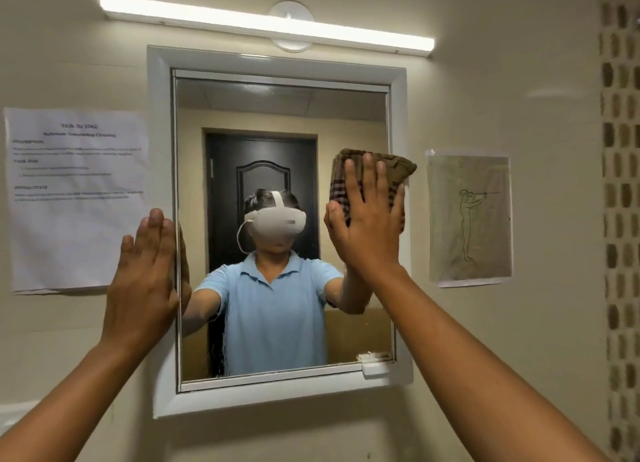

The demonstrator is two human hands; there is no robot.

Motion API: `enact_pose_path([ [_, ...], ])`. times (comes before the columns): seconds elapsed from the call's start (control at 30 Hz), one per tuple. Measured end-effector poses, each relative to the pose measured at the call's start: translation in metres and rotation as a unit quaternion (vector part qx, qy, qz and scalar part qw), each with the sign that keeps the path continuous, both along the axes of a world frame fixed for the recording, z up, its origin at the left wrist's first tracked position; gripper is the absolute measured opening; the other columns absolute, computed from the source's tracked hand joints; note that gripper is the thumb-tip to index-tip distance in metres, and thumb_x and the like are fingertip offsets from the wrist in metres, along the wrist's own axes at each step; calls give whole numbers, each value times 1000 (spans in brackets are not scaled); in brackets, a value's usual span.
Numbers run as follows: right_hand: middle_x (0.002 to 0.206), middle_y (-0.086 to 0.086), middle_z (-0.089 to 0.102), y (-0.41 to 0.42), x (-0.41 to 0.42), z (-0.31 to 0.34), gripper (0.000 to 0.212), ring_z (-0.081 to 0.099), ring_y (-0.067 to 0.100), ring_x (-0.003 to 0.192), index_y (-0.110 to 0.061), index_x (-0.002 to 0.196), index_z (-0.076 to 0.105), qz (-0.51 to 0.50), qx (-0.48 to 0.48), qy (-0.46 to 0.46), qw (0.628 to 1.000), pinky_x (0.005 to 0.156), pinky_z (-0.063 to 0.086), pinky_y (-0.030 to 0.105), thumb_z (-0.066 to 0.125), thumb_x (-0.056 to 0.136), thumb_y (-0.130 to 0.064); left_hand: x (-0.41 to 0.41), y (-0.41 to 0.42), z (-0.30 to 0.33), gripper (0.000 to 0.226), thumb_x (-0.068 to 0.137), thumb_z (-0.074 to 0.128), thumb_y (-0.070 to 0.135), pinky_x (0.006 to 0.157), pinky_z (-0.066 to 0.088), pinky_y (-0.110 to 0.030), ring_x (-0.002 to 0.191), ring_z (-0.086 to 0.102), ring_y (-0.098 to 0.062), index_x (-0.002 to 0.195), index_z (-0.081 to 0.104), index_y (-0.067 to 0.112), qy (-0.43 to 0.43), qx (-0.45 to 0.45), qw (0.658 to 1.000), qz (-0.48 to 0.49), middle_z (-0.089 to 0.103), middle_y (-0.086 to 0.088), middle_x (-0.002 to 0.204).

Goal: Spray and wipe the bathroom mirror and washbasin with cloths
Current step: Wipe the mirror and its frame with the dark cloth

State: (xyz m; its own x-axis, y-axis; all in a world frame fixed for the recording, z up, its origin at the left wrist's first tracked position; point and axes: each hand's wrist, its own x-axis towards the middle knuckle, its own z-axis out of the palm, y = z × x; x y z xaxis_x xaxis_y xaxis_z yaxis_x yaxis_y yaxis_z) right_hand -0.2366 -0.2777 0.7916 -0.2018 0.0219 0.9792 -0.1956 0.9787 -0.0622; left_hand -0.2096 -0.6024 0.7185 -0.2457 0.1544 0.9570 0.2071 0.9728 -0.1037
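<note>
The mirror (pixel 277 323) hangs on the wall in a white frame (pixel 277 397), straight ahead. My right hand (pixel 367 222) presses a brown checked cloth (pixel 394 167) flat against the glass at the mirror's right edge, about mid-height. The cloth sticks out above and to the right of my fingers, over the frame. My left hand (pixel 145 278) lies flat and empty on the frame's left side, fingers together, pointing up. The washbasin is out of view below.
A printed task sheet (pixel 76 198) is taped to the wall left of the mirror, and a line drawing on paper (pixel 469 216) to its right. A lit tube light (pixel 266 23) runs above. A mosaic tile strip (pixel 621 219) borders the far right.
</note>
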Motion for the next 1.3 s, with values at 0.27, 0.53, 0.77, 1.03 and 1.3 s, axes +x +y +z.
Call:
enact_pose_path([
  [0.27,164,6,-5,-37,7,-94,67,-7,26,151,-22,156,3,-8,-97,-42,994,117,6,62,26,99,-49,7,-7,-10,75,84,26,14,125,6,-41,153,3,-27,156,6,5,-25,-15,1000,4,2,-15,165],
  [0.53,164,7,-7,-142,13,-70,68,-10,28,150,-22,156,1,32,-5,-48,998,116,2,63,29,101,-50,15,-9,-19,70,90,20,28,123,13,-46,152,9,-31,154,12,1,-44,-21,998,-34,7,-18,163],
  [0.77,164,5,-8,-209,22,-80,64,-12,26,150,-22,156,1,60,86,-66,992,116,2,61,23,102,-47,1,-16,-27,64,96,31,11,122,17,-50,153,5,-25,156,9,5,-33,-12,996,-79,4,-14,165],
  [1.03,164,1,5,-159,24,-146,64,-1,21,151,-25,156,16,84,217,-68,970,116,12,60,37,99,-45,4,-8,-43,68,90,28,13,124,8,-45,153,4,-28,155,10,2,-30,7,998,-58,4,-17,164],
  [1.3,164,6,6,-47,15,-117,67,0,26,151,-24,156,16,20,165,-51,985,117,6,60,37,97,-50,13,15,-78,77,100,-3,52,123,8,-45,152,6,-35,154,13,-1,-58,24,998,-29,7,-21,163],
])
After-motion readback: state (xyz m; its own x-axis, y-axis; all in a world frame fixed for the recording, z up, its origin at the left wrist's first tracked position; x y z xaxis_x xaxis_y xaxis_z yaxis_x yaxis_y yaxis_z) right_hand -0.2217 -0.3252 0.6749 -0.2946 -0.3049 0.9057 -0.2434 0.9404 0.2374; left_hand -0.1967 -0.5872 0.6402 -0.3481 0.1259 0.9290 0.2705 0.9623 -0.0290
